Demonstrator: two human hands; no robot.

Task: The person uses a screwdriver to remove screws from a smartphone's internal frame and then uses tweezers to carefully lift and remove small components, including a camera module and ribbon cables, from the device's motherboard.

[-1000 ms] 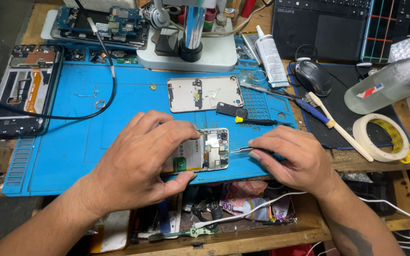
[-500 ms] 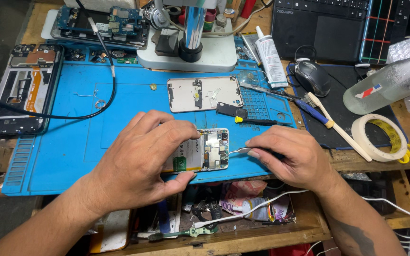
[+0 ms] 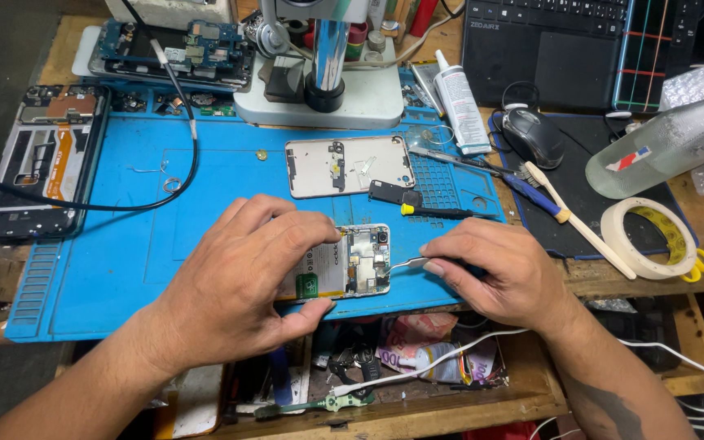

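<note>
Opened phone (image 3: 354, 262): back cover off, battery and circuit boards exposed, lying flat at the near edge of the blue work mat (image 3: 107, 253), centre of view. Left hand (image 3: 242, 281): laid over the phone's left part from 8 o'clock, fingers curled along its far edge and thumb pressed to its near edge, so the hand is clamped on the phone. Right hand (image 3: 499, 273): at 3 o'clock of the phone, fingers pinched together around metal tweezers (image 3: 405, 264), whose tip reaches the phone's right edge; whether the tip touches a part cannot be told. Detached white phone frame (image 3: 348, 165): at 12 o'clock of the phone, flat on the mat, well apart from both hands. Small black part (image 3: 394, 193) and yellow-capped screwdriver (image 3: 442, 212): just beyond the phone at 1 o'clock. Microscope base (image 3: 319, 94) with chrome column: at 12 o'clock, far side of the mat. Second stripped phone chassis (image 3: 38, 167): at 10 o'clock, off the mat's left edge, with a black cable (image 3: 124, 204) curving across the mat. White glue tube (image 3: 459, 106), computer mouse (image 3: 534, 137), roll of tape (image 3: 649, 239) and clear plastic bottle (image 3: 670, 147): at 1 to 3 o'clock, on the wooden bench.
</note>
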